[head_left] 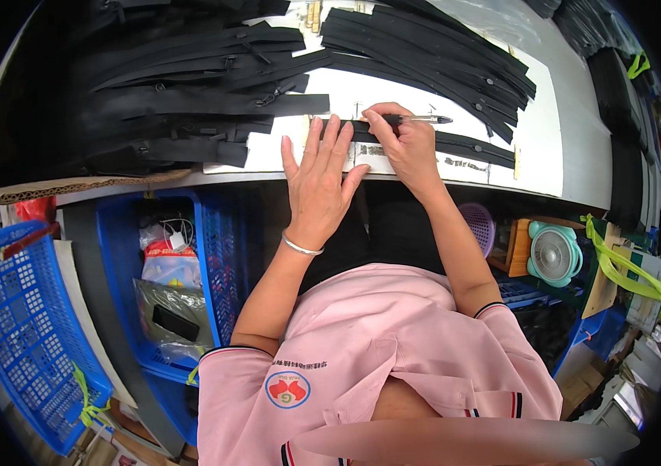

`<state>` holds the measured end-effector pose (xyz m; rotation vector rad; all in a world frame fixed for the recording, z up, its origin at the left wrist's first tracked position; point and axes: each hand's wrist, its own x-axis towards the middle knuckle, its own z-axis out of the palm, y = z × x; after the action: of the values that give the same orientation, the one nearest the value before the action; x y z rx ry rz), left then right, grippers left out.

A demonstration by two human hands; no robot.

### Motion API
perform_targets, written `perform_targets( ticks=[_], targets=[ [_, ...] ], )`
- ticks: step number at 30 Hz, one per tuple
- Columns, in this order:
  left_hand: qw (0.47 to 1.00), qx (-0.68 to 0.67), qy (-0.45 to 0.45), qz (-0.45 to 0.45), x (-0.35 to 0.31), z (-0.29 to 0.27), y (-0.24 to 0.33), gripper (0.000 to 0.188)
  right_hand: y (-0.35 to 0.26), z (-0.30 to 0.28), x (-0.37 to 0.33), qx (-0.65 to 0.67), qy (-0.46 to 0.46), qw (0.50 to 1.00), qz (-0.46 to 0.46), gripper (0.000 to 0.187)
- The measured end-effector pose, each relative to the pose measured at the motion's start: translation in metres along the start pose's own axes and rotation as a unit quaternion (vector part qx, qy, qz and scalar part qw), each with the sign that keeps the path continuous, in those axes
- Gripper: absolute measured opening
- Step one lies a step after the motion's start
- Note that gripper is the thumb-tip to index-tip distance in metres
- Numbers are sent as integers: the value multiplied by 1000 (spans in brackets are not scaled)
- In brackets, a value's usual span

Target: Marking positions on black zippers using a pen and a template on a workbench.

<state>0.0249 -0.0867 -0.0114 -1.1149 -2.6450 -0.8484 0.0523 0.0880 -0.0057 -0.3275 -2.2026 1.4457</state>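
A black zipper strip (462, 144) lies crosswise on a white sheet (541, 124) with dark marks on it, at the near edge of the table. My left hand (318, 182) rests flat, its spread fingertips at the strip's left part. Just right of it, my right hand (414, 151) is closed round a pen (428, 119), whose clear end points to the right. The thumb and forefinger come down at the strip; what lies right under their tips is too small to make out.
Many black zipper strips (206, 101) lie piled at the left, and another bundle (423, 58) fans out at the far right. Below the table edge stand a blue basket (222, 272) holding bags, a second blue basket (20, 311) and a turquoise fan (555, 254).
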Motion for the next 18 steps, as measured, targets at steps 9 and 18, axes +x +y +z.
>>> perform_targets(
  ticks=[9,18],
  targets=[
    [1000,-2,-4,-4,1,-1,1,63,-8,-1,0,-41,-24,999,-12,15],
    [1000,7,-1,-8,1,0,2,63,-4,-5,-2,16,-52,999,0,20]
  ],
)
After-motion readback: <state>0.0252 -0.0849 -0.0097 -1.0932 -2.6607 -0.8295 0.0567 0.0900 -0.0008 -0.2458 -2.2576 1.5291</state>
